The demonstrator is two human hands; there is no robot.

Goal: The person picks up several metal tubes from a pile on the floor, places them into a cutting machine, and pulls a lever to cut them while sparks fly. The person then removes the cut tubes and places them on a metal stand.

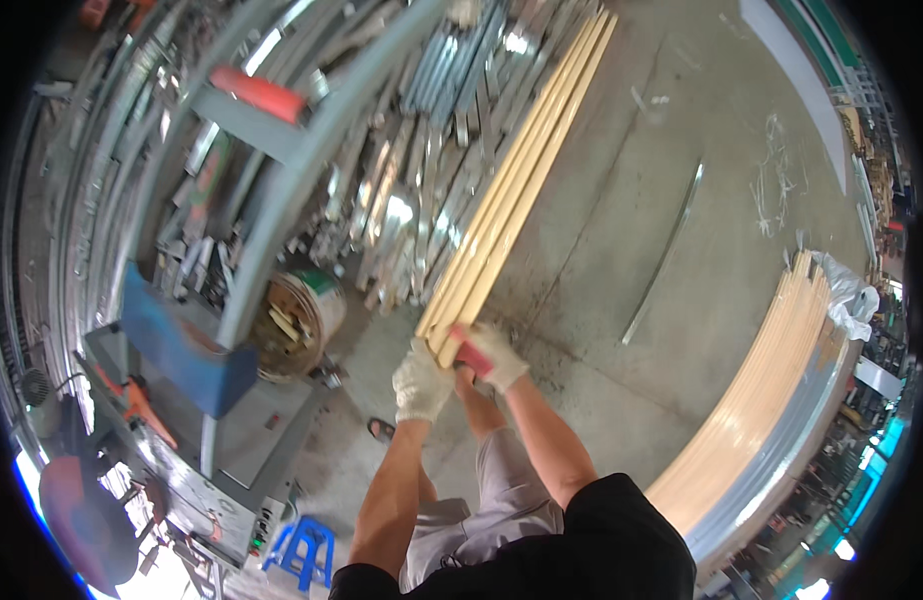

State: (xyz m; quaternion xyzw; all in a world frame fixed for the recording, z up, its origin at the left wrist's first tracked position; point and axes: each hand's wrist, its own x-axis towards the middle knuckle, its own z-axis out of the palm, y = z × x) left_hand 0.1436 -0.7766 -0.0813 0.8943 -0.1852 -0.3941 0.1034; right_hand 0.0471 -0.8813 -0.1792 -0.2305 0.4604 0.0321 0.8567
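Note:
Several long, pale yellow strips (526, 180) lie together in a narrow bundle, stretching from my hands toward the far side of the floor. My left hand (421, 387), in a whitish knit glove, is closed around the bundle's near end. My right hand (493, 357), also gloved, grips the same end from the right; a red patch shows at its fingers, and I cannot tell if it is part of the glove. Some blur softens both hands, and the fingertips are partly hidden.
Many metal profiles (421, 190) are heaped at the left. A grey-blue machine frame (281, 190) and a bucket of offcuts (311, 310) stand near my left. One thin metal strip (664, 255) lies on the floor; stacked wood-coloured strips (746, 405) are at right. A blue stool (303, 550) is lower left.

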